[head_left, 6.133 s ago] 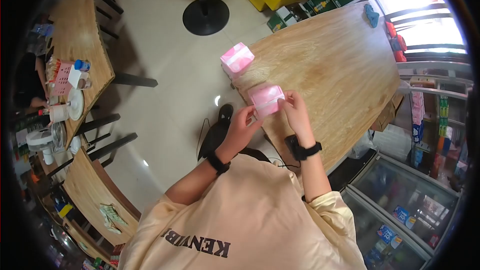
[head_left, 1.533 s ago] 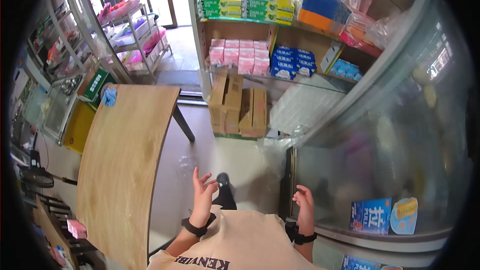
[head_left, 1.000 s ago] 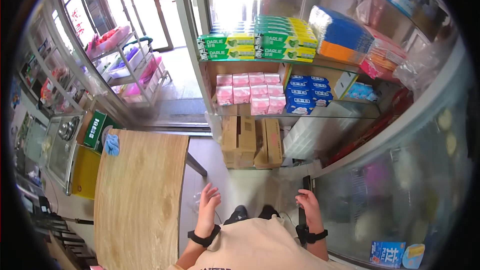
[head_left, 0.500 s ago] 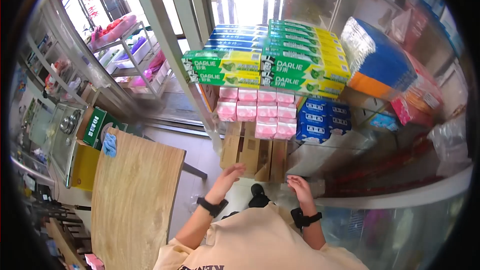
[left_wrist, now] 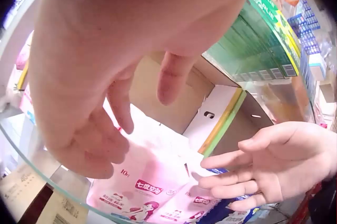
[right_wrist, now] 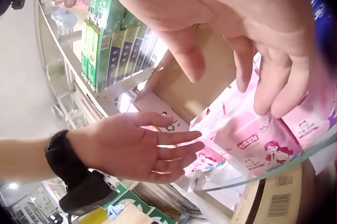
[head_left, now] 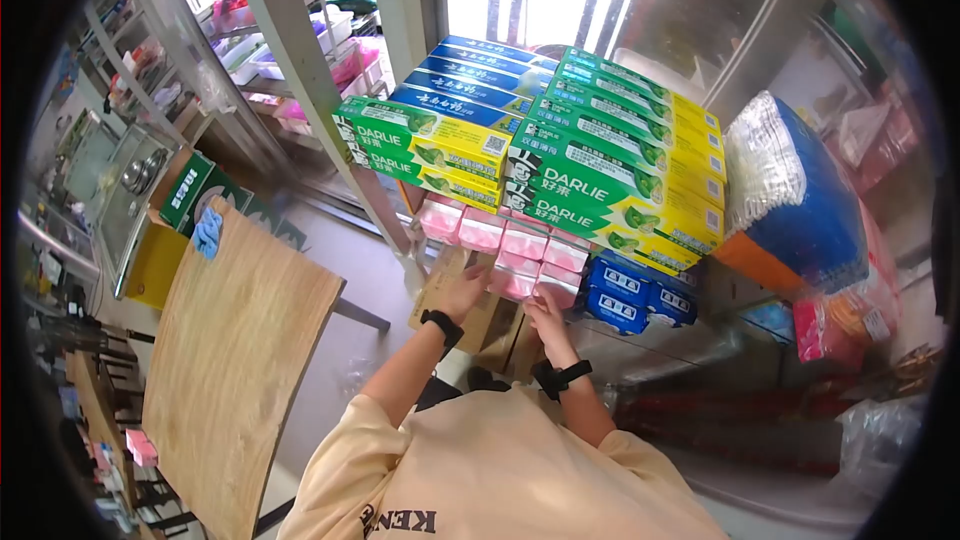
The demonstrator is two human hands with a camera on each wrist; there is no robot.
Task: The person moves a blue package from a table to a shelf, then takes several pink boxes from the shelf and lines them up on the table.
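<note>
Two hands, left (head_left: 466, 292) and right (head_left: 545, 308), both spread loose, grasping nothing, just short of pink packs (head_left: 522, 256). Best to close on one front pack from either side. Better kept clear of glass shelf (right_wrist: 295, 162) below fingertips.

Tissue packs (head_left: 520, 255) on glass shelf (left_wrist: 31, 168), under toothpaste boxes (head_left: 540, 155); table (head_left: 235, 360) left.

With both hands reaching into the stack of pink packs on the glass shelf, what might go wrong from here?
1. The pink packs sit stacked near the glass shelf edge; pulling one may tip its neighbours off.
2. Both the left hand and right hand are open with no grip yet, so a soft pack could slip.
3. The Darlie toothpaste boxes are piled just above; a raised hand might knock them.
</note>
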